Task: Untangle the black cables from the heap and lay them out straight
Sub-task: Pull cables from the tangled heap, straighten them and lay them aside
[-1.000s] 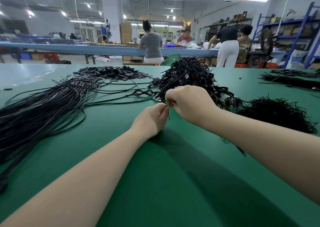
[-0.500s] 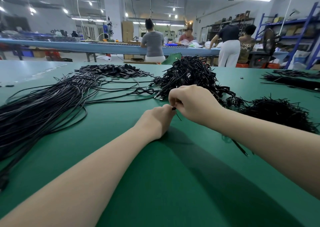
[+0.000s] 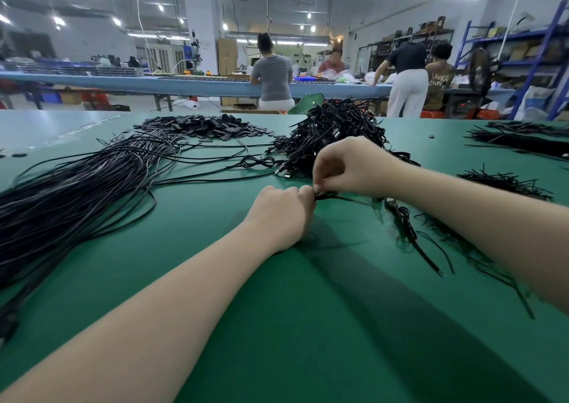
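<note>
Where the two hands meet near the middle of the green tabletop (image 3: 308,341), a thin black cable (image 3: 335,197) is pinched between them. The left hand (image 3: 281,214) is curled with its fingers (image 3: 306,194) closed on the cable's end, and the right hand (image 3: 354,165) is bent over it, fingertips pressed together on the same strand. From the pinch, the cable is seen trailing right and nearward under the right forearm, ending in a small knotted bundle (image 3: 403,221). Just beyond the hands, the tangled heap (image 3: 332,131) is piled. Long straightened cables (image 3: 77,187) are laid out on the left, and short black pieces (image 3: 203,127) are scattered at the far side. Another frayed pile (image 3: 505,181) is seen to the right.
</note>
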`<state>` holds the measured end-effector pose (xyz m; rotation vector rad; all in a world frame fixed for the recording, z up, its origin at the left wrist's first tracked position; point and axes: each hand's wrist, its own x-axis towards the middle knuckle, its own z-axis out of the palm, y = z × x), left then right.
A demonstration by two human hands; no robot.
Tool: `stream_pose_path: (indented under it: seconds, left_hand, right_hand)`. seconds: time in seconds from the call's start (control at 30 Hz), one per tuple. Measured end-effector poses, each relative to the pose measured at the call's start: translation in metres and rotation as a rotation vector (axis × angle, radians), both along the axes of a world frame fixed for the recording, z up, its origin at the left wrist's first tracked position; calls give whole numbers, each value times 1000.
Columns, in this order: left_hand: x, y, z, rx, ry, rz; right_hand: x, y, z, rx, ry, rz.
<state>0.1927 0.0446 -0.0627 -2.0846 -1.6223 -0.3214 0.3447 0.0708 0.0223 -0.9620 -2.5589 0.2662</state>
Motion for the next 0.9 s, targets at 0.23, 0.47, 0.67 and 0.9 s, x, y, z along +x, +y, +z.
stream_pose_path:
  seconds: [0.23,0.47,0.67,0.9]
  left_hand:
    - [-2,-9,9,142,-98,-355]
    - [-2,-8,4,132,-749,-391]
    - [10,0,4,-43,-1364,-208]
    - [8,7,1,-133,-1382,-41]
  right_hand:
    - [27,26,5,-754,255,-59]
    - [4,19,-34,-1238,894,-23]
    - [-36,2,-59,-1082,1328,-232]
    - [-45,-4,-79,-736,1357,-350]
